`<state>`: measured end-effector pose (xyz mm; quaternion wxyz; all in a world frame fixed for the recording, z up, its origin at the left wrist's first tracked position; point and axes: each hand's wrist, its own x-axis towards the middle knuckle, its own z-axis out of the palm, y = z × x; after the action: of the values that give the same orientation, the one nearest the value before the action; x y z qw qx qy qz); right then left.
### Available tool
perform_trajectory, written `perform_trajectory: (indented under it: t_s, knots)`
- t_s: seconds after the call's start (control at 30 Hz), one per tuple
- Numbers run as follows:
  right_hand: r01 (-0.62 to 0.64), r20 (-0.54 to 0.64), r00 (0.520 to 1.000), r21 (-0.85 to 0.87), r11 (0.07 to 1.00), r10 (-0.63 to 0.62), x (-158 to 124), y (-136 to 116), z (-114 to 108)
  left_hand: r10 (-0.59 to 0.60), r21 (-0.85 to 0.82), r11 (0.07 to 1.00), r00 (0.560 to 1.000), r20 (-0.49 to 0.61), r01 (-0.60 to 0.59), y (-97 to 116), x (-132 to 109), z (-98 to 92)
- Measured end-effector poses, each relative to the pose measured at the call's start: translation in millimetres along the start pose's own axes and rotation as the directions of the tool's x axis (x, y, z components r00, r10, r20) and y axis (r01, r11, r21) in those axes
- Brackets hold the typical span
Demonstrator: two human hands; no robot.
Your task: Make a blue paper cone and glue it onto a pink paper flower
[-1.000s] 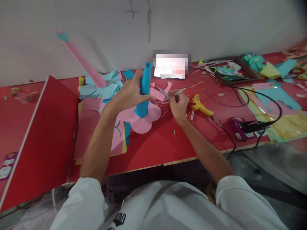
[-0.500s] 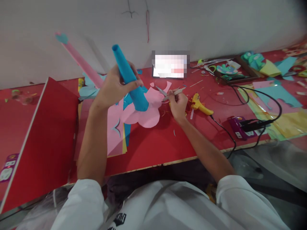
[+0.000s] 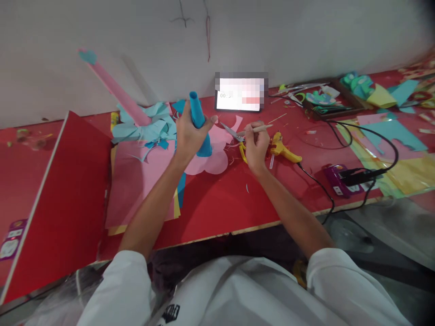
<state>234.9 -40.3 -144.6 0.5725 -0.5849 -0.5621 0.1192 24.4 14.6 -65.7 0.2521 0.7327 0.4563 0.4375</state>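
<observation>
My left hand (image 3: 190, 136) is wrapped round a blue paper tube (image 3: 196, 108), narrow at the top and wider at its base. The tube stands nearly upright on a pink flower-shaped paper (image 3: 217, 163), which my hand and forearm partly cover. Between the fingers of my right hand (image 3: 257, 145) is a pale pencil-like stick (image 3: 260, 128), pointing left towards the flower's edge. Just under that hand lie scissors (image 3: 230, 131) with yellow handles, partly hidden. Pink paper sheets (image 3: 136, 181) are stacked under my left forearm.
A yellow glue gun (image 3: 284, 149) lies right of my right hand, its cord running to a purple power strip (image 3: 340, 181). Behind stand a lit screen (image 3: 239, 102) and a pink paper tube (image 3: 117, 88) on light-blue paper. A red panel (image 3: 57, 199) rises at left.
My left hand has moved right and down, bringing the blue tube from a leftward tilt to nearly upright. My right hand has shifted slightly, and the pale stick now lies flatter.
</observation>
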Motion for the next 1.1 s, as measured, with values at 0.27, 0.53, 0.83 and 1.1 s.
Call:
perform_trajectory:
  t_s: [0.27, 0.53, 0.83, 1.1]
  knots:
    - [0.087, 0.256, 0.962, 0.056, 0.995, -0.098, -12, -13, 26, -0.004, 0.066, 0.998, 0.974, 0.225, -0.011, -19, -4, 26.3]
    - [0.086, 0.347, 0.935, -0.014, 0.996, -0.076, -12, -7, 41, -0.035, -0.134, 0.991, 0.997, -0.067, 0.025, -21, -6, 31.1]
    - [0.091, 0.357, 0.931, -0.016, 0.996, -0.079, -12, -5, 41, 0.001, -0.155, 0.988, 1.0, 0.003, -0.001, -22, -5, 32.5]
    - [0.073, 0.405, 0.912, -0.024, 0.997, -0.057, -15, -13, 38, -0.055, -0.151, 0.987, 0.998, -0.036, 0.049, -27, -4, 33.8]
